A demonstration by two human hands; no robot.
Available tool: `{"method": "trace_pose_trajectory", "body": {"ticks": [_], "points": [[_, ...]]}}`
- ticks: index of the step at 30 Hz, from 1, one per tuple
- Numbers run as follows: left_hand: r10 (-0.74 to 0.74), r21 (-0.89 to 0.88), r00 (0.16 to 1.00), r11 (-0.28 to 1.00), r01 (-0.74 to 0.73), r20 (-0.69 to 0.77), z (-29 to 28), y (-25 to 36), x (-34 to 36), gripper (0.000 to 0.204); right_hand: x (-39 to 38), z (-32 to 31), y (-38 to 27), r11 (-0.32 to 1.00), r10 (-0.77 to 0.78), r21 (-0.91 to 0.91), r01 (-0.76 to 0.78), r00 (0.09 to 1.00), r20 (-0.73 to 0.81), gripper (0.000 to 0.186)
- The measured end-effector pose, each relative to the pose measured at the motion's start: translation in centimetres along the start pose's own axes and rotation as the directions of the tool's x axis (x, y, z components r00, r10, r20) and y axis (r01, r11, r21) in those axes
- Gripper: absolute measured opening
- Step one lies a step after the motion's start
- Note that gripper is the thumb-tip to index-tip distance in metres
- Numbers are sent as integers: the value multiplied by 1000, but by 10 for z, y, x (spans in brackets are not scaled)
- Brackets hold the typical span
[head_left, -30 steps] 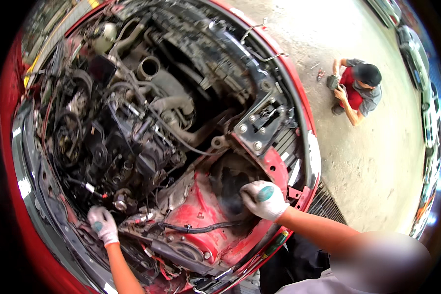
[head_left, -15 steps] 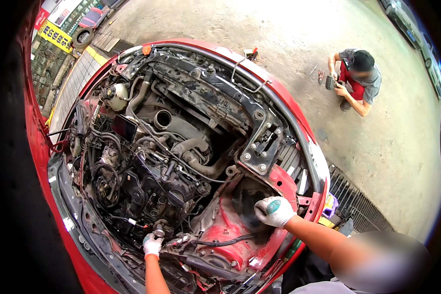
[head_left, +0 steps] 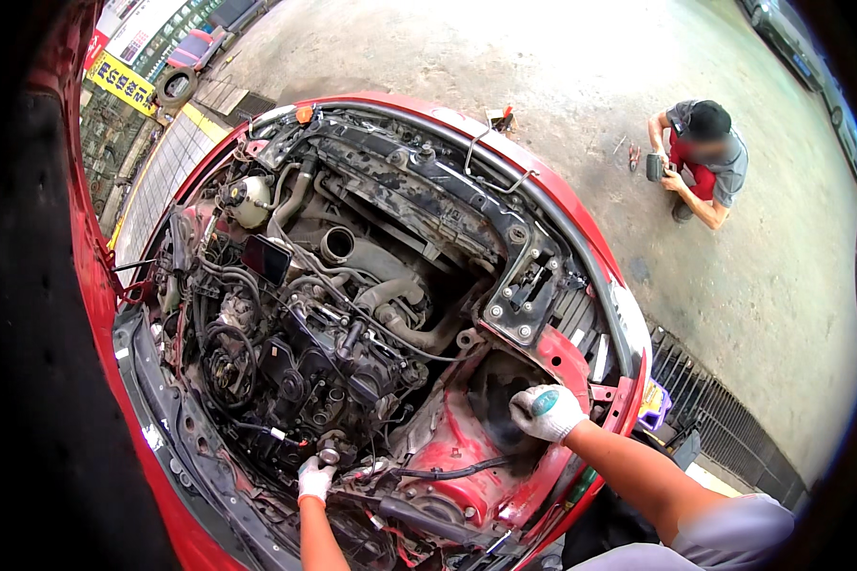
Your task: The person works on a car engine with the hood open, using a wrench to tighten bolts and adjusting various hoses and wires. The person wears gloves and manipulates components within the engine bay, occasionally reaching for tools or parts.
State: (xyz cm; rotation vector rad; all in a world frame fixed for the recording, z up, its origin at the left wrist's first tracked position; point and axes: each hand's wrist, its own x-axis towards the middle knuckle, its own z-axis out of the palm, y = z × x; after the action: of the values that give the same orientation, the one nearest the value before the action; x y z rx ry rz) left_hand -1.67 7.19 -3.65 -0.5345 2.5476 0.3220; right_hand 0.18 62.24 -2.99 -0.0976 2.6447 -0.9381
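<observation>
Both my hands wear white work gloves and reach into the open engine bay of a red car. Low in the bay, my left hand (head_left: 314, 479) is closed at a round metal part (head_left: 329, 451) at the near end of the dark engine (head_left: 319, 371). Its fingertips meet the lower side of that part. My right hand (head_left: 548, 413) is a loose fist above the dark wheel-arch hollow (head_left: 498, 400), beside the red inner fender (head_left: 457, 447). Its curled fingers hide whatever may be inside. A black hose (head_left: 457, 471) runs across the red metal between my hands.
A dark rectangular device like a phone (head_left: 267, 259) lies on the engine. The raised red hood (head_left: 95, 314) stands at the left. Beyond the front end a person (head_left: 709, 157) crouches, holding a dark object. A floor grating (head_left: 724, 419) and purple container (head_left: 654, 404) are at right.
The whole view has shifted, so the car sits slightly further right and lower. Both hands keep nearly the same places against the engine bay.
</observation>
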Motion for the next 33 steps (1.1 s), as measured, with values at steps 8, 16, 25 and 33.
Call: {"method": "trace_pose_trajectory", "body": {"ticks": [8, 16, 25, 33], "points": [[76, 22, 987, 997, -73, -139, 13, -7, 4, 43, 4, -2, -6, 1000, -23, 5, 23, 999, -48, 17], [2, -109, 976, 994, -26, -217, 5, -16, -4, 28, 9, 20, -4, 999, -36, 12, 37, 994, -108, 14], [40, -160, 968, 984, -82, -247, 18, -30, -21, 31, 8, 18, -8, 999, -42, 17, 44, 992, -121, 14], [-41, -176, 954, 984, -12, -297, 24, -28, -14, 31, 7, 17, -15, 1000, -1, 14, 2, 996, -93, 15]]}}
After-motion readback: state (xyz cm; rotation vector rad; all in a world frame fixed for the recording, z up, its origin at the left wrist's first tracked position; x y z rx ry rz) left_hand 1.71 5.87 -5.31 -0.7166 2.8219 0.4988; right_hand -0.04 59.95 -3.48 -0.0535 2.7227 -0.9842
